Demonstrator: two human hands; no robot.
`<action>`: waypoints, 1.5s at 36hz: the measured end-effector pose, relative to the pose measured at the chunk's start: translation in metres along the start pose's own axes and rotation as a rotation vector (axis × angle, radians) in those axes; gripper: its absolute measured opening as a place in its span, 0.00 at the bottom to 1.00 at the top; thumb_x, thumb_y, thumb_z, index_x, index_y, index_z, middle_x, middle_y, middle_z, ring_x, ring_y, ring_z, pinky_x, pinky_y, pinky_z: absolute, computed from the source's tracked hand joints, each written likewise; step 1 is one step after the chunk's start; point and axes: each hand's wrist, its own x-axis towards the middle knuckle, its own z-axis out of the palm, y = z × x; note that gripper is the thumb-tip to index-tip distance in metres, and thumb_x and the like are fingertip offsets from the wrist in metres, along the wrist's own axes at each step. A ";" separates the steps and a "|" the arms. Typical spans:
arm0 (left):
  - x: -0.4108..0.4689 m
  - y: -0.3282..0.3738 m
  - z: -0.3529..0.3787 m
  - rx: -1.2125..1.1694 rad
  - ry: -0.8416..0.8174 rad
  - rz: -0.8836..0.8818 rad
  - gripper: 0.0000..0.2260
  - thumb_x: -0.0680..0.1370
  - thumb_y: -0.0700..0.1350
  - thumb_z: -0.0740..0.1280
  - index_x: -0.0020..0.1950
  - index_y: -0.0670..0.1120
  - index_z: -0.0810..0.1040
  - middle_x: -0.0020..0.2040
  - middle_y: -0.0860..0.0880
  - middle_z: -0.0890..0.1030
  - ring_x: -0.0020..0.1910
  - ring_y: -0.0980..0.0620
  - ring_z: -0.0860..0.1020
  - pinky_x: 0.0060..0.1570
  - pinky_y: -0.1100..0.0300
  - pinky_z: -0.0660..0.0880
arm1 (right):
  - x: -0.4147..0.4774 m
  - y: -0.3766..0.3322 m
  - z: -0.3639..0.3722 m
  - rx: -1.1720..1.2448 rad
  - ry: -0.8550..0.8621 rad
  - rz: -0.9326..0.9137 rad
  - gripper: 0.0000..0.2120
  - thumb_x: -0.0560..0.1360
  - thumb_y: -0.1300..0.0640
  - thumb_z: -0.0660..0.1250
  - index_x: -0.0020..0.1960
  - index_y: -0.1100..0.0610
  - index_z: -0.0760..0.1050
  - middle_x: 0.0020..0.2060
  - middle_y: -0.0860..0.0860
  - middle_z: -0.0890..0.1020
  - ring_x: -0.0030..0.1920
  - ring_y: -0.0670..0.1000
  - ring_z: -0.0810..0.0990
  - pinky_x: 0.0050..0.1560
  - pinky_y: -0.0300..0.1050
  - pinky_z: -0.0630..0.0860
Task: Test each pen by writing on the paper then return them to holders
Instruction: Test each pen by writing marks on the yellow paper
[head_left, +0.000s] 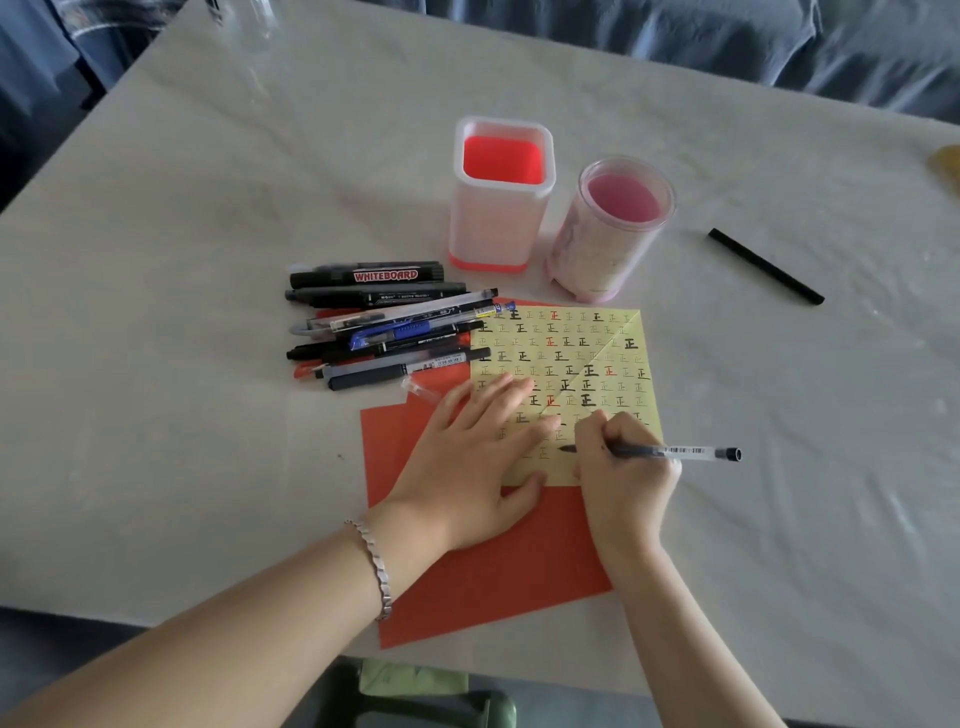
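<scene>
A yellow paper (587, 364) covered with rows of written marks lies on a red sheet (493, 571). My left hand (467, 467) presses flat on the yellow paper's near left part, fingers straight. My right hand (623, 467) grips a clear gel pen (685, 452) with its tip on the paper's lower edge. A pile of several pens and markers (384, 327) lies left of the paper. Two holders stand behind it with no pens in them: a square red-bottomed one (498, 228) and a round pink one (602, 249).
A black pen (766, 266) lies alone on the white tablecloth, right of the round holder. A small clear pen cap (421, 389) sits by the pile's near edge. A yellow object (948, 161) shows at the right frame edge. The table's near edge runs below my forearms.
</scene>
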 end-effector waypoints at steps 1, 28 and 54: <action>0.000 0.000 0.000 0.001 -0.002 0.000 0.21 0.74 0.58 0.54 0.66 0.57 0.69 0.72 0.45 0.65 0.73 0.47 0.58 0.69 0.49 0.48 | 0.000 0.000 0.000 -0.003 0.011 -0.007 0.19 0.66 0.47 0.59 0.27 0.62 0.60 0.19 0.58 0.67 0.25 0.51 0.67 0.33 0.43 0.68; 0.001 0.000 0.000 0.006 -0.014 -0.002 0.21 0.74 0.58 0.54 0.66 0.57 0.69 0.73 0.46 0.64 0.73 0.47 0.58 0.69 0.50 0.48 | 0.002 0.001 -0.001 -0.019 0.022 -0.053 0.14 0.64 0.59 0.60 0.25 0.54 0.57 0.19 0.48 0.63 0.25 0.47 0.60 0.27 0.34 0.59; 0.001 -0.001 0.000 0.004 -0.013 -0.001 0.21 0.74 0.58 0.53 0.66 0.57 0.68 0.73 0.46 0.64 0.73 0.48 0.57 0.70 0.50 0.46 | 0.000 -0.002 -0.002 0.021 -0.035 -0.004 0.17 0.63 0.59 0.61 0.23 0.49 0.55 0.17 0.46 0.62 0.25 0.47 0.59 0.27 0.36 0.59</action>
